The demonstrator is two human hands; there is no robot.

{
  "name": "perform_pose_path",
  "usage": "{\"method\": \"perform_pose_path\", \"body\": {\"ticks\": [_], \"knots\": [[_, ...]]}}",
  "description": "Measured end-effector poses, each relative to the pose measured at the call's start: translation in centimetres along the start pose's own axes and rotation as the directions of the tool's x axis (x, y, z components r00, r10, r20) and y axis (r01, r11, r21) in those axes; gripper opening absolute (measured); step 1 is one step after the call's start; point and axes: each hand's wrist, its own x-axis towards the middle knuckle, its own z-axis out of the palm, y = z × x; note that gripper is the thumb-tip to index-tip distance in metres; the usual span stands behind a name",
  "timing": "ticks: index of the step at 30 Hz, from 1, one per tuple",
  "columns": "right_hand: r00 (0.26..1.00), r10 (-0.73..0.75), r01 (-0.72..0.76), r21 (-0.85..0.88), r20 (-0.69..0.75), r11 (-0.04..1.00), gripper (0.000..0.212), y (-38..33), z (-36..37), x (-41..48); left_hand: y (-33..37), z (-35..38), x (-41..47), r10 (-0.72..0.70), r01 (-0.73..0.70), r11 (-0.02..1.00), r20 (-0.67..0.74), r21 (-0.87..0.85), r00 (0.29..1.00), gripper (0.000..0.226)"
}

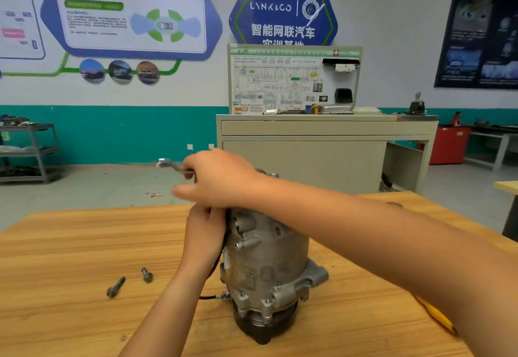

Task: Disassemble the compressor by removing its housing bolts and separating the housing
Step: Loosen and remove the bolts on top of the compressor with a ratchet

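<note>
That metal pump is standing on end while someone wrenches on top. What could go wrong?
The compressor stands on its round pulley end, so a hard pull on the wrench in the right hand might tip it; only the left hand steadies it. The wrench could also slip and knock knuckles. The two loose bolts might roll off the table.

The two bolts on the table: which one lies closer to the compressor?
The shorter bolt, the right one of the pair. The longer bolt lies further left, away from the compressor.
</note>
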Motion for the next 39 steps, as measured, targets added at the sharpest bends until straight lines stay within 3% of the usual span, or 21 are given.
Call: {"method": "perform_pose_path", "body": {"ticks": [3, 6, 7, 9, 12, 14, 16, 18, 19, 20, 23, 26, 29, 33, 35, 37, 39], "knots": [[0.982, -0.101, 0.126, 0.155, -0.160, 0.980, 0.038, -1.3, -1.7, -6.7, -0.3, 0.2, 0.2, 0.002, -0.003, 0.999, 0.007, 0.032, 1.000, 0.026], [0.967, 0.151, -0.014, 0.550, -0.205, 0.835, 0.044, 1.2, -3.5, -12.4, 0.0, 0.2, -0.5, -0.027, 0.032, 0.995, 0.052, -0.096, 0.998, 0.033], [0.937, 0.254, -0.034, 0.662, -0.239, 0.749, 0.031, 2.6, -3.7, -13.7, 0.2, 0.2, -0.6, -0.042, 0.048, 0.991, 0.054, -0.123, 0.998, 0.034], [0.844, 0.469, -0.103, 0.779, -0.261, 0.619, 0.030, 5.5, -3.5, -15.4, 0.6, 0.2, -0.7, -0.056, 0.063, 0.987, 0.052, -0.145, 0.997, 0.033], [0.635, 0.758, -0.243, 0.894, -0.147, 0.377, 0.015, 9.7, -2.0, -15.1, 1.1, 0.4, -0.8, -0.077, 0.081, 0.977, 0.031, -0.196, 0.997, 0.032], [0.525, 0.849, -0.301, 0.921, -0.055, 0.246, 0.016, 12.2, -1.3, -12.9, 1.2, 0.5, -0.9, -0.068, 0.069, 0.980, 0.012, -0.188, 0.998, 0.032], [0.476, 0.877, -0.399, 0.905, 0.068, 0.146, 0.024, 14.2, -1.1, -9.9, 1.3, 0.5, -0.9, -0.064, 0.062, 0.983, -0.003, -0.170, 0.998, 0.032], [0.481, 0.842, -0.510, 0.859, 0.246, 0.040, 0.014, 15.1, -1.5, -6.6, 1.3, 0.4, -0.9, -0.074, 0.072, 0.984, -0.007, -0.162, 0.997, 0.033], [0.501, 0.813, -0.571, 0.819, 0.296, 0.054, 0.015, 15.2, -1.7, -5.0, 1.2, 0.3, -0.9, -0.081, 0.080, 0.982, -0.001, -0.171, 0.997, 0.033], [0.533, 0.788, -0.643, 0.753, 0.308, 0.141, 0.019, 15.3, -1.7, -3.4, 1.2, 0.3, -0.9, -0.087, 0.087, 0.979, 0.009, -0.186, 0.996, 0.033], [0.661, 0.692, -0.728, 0.472, 0.292, 0.497, 0.022, 13.5, -1.5, 1.1, 1.0, 0.3, -0.8, -0.077, 0.081, 0.974, 0.025, -0.212, 0.997, 0.030], [0.817, 0.504, -0.566, 0.225, 0.282, 0.793, 0.034, 9.8, -0.6, 4.1, 0.8, 0.4, -0.7, -0.054, 0.057, 0.980, 0.019, -0.191, 0.998, 0.028], [0.935, 0.252, -0.298, 0.169, 0.249, 0.939, 0.038, 4.6, 0.5, 4.8, 0.7, 0.2, -0.7, -0.033, 0.034, 0.986, 0.009, -0.164, 0.999, 0.032], [0.997, -0.079, 0.077, 0.083, 0.027, 0.994, 0.025, -0.9, 0.1, 0.9, 0.1, 0.0, -0.7, -0.034, 0.033, 0.994, -0.007, -0.101, 0.999, 0.026], [0.987, -0.130, 0.146, 0.193, -0.093, 0.970, 0.034, -1.6, -1.1, -3.2, -0.1, 0.1, -0.8, -0.021, 0.021, 0.998, -0.001, -0.059, 1.000, 0.025], [0.981, -0.046, 0.118, 0.393, -0.189, 0.912, 0.043, -0.9, -2.0, -7.8, 0.2, 0.1, -0.8, -0.002, 0.004, 0.997, 0.025, -0.074, 1.000, 0.025], [0.959, 0.143, 0.037, 0.608, -0.246, 0.793, 0.042, 1.1, -2.9, -12.0, 0.6, 0.1, -0.8, -0.031, 0.037, 0.990, 0.047, -0.133, 0.998, 0.030]]}}
